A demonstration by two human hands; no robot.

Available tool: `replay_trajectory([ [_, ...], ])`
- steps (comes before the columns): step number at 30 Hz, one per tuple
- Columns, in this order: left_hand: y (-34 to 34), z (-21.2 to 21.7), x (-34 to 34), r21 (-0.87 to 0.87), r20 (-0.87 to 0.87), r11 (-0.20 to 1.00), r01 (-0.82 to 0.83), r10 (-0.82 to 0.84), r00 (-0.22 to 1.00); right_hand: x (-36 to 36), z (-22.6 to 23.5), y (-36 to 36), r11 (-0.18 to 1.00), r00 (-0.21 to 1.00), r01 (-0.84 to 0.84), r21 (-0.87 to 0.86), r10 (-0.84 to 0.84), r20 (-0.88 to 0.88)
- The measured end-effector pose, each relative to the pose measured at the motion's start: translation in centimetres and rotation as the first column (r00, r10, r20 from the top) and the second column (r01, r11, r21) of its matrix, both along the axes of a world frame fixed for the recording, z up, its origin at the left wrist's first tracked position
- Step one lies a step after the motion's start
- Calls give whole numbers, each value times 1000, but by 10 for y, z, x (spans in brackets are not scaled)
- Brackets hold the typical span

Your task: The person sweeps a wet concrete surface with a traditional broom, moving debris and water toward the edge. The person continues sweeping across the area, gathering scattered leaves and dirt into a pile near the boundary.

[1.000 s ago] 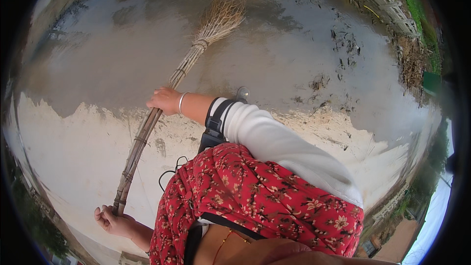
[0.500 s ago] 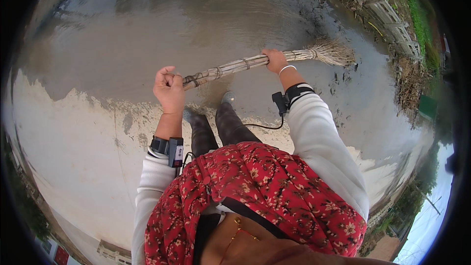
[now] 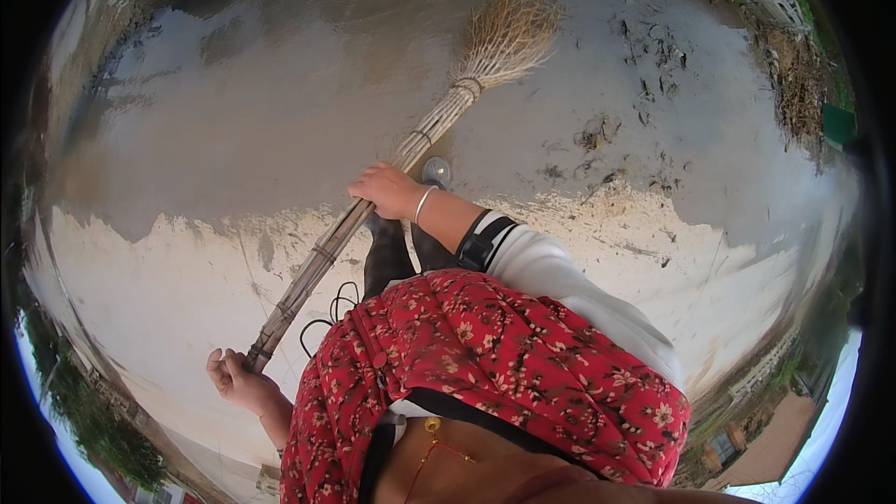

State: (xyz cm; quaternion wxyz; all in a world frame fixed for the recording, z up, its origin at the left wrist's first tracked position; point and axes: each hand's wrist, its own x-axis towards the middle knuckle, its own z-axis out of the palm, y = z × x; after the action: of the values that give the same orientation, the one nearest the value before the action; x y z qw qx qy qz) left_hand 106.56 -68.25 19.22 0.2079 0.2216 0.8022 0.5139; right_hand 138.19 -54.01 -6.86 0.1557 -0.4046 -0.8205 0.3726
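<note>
A long broom (image 3: 411, 145) of bundled sticks slants from lower left to upper right, its straw head (image 3: 504, 37) resting on wet, dark concrete. My right hand (image 3: 387, 191), with a bangle at the wrist, grips the handle near its middle. My left hand (image 3: 238, 381) holds the handle's near end at the lower left. A red floral garment (image 3: 495, 364) covers my body below the hands.
The concrete ground (image 3: 233, 121) is wet and dark ahead, dry and pale (image 3: 168, 289) nearer me. Clumps of dirt and debris (image 3: 597, 135) lie to the right of the broom head. A heap of plant litter (image 3: 803, 65) lines the far right edge.
The broom has swung from a near-horizontal sweep on the right back to a slanted pose pointing up ahead. My left hand dropped to the lower left; my right hand moved toward the centre.
</note>
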Motion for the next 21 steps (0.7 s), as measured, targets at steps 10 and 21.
replay_trajectory([
  [10,65,-158,101,190,115,877,442,-467,877,180,-22,-5,982,870,191,-12,-163,465],
  [21,-118,-75,-71,362,235,902,237,-334,913,29,85,-138,985,937,37,168,-93,336],
])
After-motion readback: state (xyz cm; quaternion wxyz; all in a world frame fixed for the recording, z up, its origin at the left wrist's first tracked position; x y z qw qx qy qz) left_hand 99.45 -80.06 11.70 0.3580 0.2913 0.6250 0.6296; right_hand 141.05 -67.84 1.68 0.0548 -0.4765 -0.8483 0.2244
